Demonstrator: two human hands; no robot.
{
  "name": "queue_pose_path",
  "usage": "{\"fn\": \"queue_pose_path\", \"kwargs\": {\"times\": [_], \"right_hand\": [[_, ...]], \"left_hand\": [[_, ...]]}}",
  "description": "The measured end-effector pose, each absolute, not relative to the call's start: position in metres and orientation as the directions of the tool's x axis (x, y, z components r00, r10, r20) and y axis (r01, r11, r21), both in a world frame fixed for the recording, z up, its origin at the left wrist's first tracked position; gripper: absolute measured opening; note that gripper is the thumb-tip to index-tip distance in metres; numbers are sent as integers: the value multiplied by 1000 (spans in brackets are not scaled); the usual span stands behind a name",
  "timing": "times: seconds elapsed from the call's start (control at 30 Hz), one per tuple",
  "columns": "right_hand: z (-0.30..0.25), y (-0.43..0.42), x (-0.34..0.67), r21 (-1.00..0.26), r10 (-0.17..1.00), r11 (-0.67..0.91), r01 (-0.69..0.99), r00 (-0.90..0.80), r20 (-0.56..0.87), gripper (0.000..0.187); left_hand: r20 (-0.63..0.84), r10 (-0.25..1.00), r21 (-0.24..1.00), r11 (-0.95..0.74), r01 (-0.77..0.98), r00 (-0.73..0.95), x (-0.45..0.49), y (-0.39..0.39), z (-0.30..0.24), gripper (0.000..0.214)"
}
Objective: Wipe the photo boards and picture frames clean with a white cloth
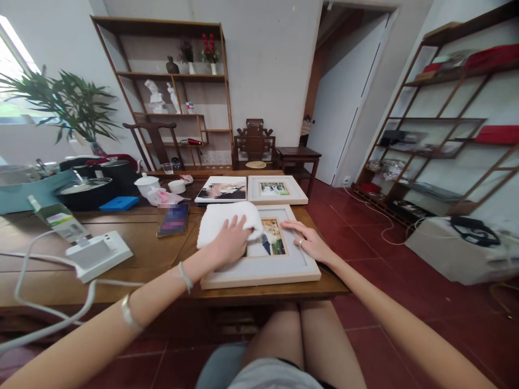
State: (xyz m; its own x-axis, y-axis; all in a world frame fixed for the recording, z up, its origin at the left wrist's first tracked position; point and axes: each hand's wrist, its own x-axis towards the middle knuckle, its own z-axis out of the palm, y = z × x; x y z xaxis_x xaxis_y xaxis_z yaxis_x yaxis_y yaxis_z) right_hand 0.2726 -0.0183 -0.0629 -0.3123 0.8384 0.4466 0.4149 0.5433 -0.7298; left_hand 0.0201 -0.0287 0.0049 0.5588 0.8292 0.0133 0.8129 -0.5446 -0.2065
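Room: grey-white wall point(267, 59), red tiled floor point(360, 248), a white door point(348, 102) standing open, a wooden shelf unit point(170, 74) with vases and small white statues.
Table: brown wooden table point(150, 265), its near edge just before the seated person's knees.
Picture frame: pale-wood picture frame point(259, 281) lying flat near the table's front right corner, with a whitish mat around a small photo point(279, 237); its left part is covered.
Cloth: thick white cloth point(213, 227), folded, over the left part of the frame and reaching past its left edge.
Left hand: the left hand point(233, 237) lies palm down on the cloth, fingers a little apart on top; whether they pinch a fold I cannot tell.
Right hand: the right hand point(311, 242) rests on the frame's right side, fingers partly bent and apart, gripping nothing visible; one wears a ring.
Behind the frame: a second frame point(278, 200) at right, and a photo panel point(233, 182), partly pixelated, beside it at left.
Left of the cloth: a pixelated flat object point(173, 220), white lidded bowl point(146, 185), blue box point(119, 203), and white power strip point(115, 251) with a plugged-in adapter.
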Motion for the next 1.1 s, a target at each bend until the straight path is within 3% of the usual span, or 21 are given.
{"fn": "queue_pose_path", "kwargs": {"times": [0.27, 0.43, 0.53, 0.63, 0.8, 1.1], "right_hand": [[-64, -16, 272, -769, 857, 515, 379, -254, 449, 61], [-64, -17, 272, -758, 857, 515, 400, -254, 448, 58], [-64, -18, 272, -755, 857, 515, 406, -257, 447, 58], [-64, -17, 272, -755, 857, 515, 406, -256, 447, 59], [-62, -15, 272, -743, 847, 532, 406, -260, 465, 59], [-64, -7, 273, -724, 837, 548, 419, -282, 469, 59]], "left_hand": [[86, 817, -180, -550, 815, 571, 10, 36, 0, 35], [-3, 800, -186, -590, 786, 600, 13, -23, 6, 36], [-162, 766, -190, -643, 742, 622, 15, -79, 14, 42], [-177, 753, -171, -657, 734, 633, 17, -119, 19, 43], [-134, 813, -156, -582, 798, 567, 23, -112, 14, 36], [79, 836, -96, -536, 839, 543, 24, -10, 4, 37]]}}
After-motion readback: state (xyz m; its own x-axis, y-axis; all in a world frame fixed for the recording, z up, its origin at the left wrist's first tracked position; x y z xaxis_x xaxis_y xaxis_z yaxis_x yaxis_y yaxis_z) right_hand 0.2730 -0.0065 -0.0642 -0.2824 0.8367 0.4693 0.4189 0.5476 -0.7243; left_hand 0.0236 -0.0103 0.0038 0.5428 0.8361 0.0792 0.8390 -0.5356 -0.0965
